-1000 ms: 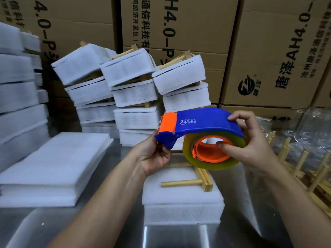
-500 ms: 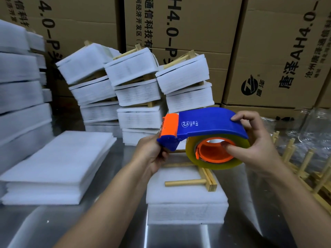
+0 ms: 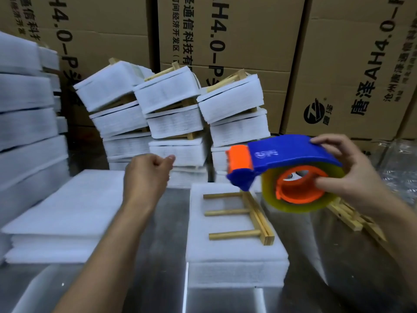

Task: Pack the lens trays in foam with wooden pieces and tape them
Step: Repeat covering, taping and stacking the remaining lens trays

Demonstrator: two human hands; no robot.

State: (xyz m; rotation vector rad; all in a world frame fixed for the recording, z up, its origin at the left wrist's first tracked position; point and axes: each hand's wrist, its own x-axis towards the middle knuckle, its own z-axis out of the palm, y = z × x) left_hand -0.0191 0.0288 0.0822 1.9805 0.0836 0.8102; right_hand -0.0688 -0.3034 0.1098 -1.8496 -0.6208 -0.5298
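Distance has opened between the left hand (image 3: 146, 177) and the tape dispenser (image 3: 288, 154): a second ago that hand was tucked under the dispenser's orange nose, and now it sits well to the left of it, fingers curled into a loose fist with the thumb pressed to the forefinger. No strip shows between the pinch and the nose, so I cannot tell whether clear tape is being drawn out, though the pull-away looks like exactly that. The right hand (image 3: 352, 177) has kept its hold, fingers wrapped over the blue cover and thumb at the orange core of the tape roll (image 3: 304, 207), and has carried the dispenser rightward, so it now hangs above the far right corner of the foam bundle (image 3: 237, 256). That bundle lies untaped on the metal table (image 3: 158, 279), near centre, with the comb-shaped wooden piece (image 3: 255, 213) resting on top; any lens tray inside is hidden by the foam. Loose foam sheets (image 3: 67, 211) are stacked to its left, finished packs (image 3: 171, 102) are piled on the far side against the cardboard boxes (image 3: 225, 41), and spare wooden pieces (image 3: 352, 218) lie at right. Taping looks about to start; the free end would next need laying across the foam and the wood.
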